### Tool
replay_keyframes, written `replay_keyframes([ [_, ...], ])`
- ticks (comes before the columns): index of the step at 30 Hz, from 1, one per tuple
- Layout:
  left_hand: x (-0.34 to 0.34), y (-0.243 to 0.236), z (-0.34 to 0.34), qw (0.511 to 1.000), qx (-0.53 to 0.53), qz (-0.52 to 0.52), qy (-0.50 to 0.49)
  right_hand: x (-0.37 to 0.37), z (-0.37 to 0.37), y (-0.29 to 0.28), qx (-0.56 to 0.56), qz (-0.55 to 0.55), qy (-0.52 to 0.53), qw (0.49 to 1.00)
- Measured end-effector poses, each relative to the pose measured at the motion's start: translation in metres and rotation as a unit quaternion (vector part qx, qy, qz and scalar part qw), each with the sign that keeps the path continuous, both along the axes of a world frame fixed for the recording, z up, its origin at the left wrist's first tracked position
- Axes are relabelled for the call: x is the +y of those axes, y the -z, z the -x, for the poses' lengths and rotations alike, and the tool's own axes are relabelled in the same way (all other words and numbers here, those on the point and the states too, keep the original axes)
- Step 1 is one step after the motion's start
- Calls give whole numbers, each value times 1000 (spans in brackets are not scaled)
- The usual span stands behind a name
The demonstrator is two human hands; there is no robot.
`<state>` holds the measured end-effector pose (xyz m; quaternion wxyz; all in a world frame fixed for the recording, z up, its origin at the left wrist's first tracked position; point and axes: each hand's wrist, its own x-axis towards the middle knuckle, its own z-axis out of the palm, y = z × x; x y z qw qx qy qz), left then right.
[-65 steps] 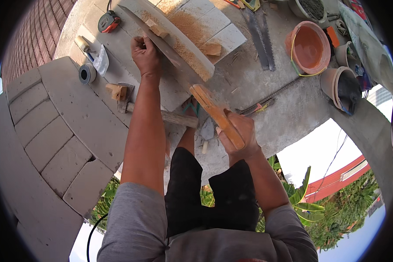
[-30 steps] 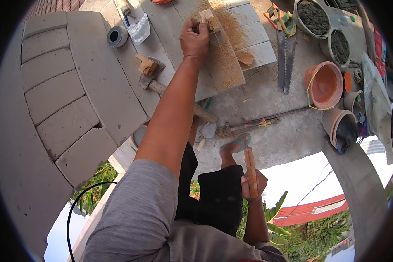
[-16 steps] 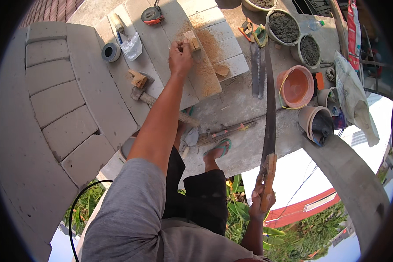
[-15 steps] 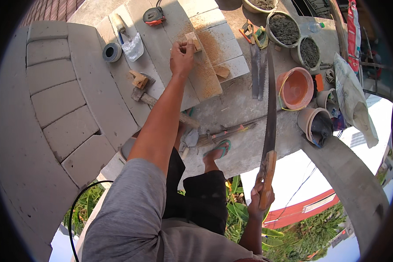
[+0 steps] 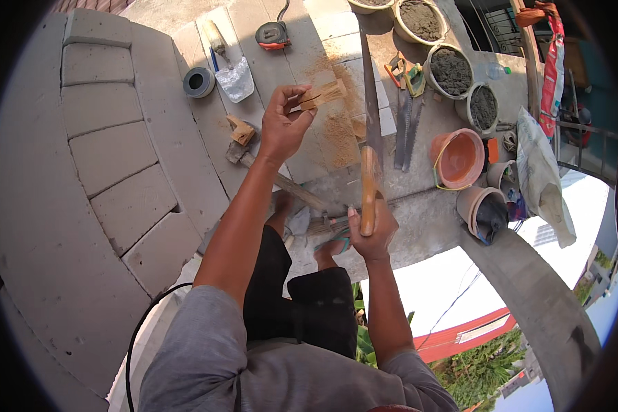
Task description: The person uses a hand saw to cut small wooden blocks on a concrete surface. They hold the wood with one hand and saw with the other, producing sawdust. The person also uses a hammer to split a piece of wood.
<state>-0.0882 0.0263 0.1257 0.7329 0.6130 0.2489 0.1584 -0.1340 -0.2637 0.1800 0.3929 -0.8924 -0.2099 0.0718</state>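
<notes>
Left hand [image 5: 283,127] is raised in front of the person, fingers pinched around a small, pale block of wood [image 5: 323,93] that sticks out to the right of the fingertips. Right hand [image 5: 371,230] is closed in a fist around the wooden handle of a long hand saw [image 5: 369,117], whose narrow grey blade points away from the person, its far end reaching the top of the view. The block of wood sits just left of the blade, near it but not touching.

Below both hands lies a grey concrete surface dusted with a patch of orange-brown sawdust [image 5: 336,127]. On it, up and to the left, are a roll of dark tape [image 5: 199,82], a clear plastic bag [image 5: 235,69] and a tape measure [image 5: 273,34] with an orange and dark case. A hammer [image 5: 281,182] with a wooden handle lies under the left forearm (its head is beside a small wood offcut).

To the right stand an orange bucket [image 5: 458,158] and several round pots of grey mix [image 5: 452,70]. Two more saw blades [image 5: 405,134] lie flat between the held saw and the bucket. The person's bare foot in a sandal [image 5: 333,246] shows beneath the right hand.
</notes>
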Motion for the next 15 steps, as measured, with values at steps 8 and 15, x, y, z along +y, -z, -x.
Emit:
replay_keyframes([
  [8, 22, -17, 39, 998, -17, 59, -17, 66, -26, 63, -61, 109, -149, 981],
  [15, 18, -28, 45, 994, -29, 105, -10, 81, -19, 72, 61, 214, -224, 949],
])
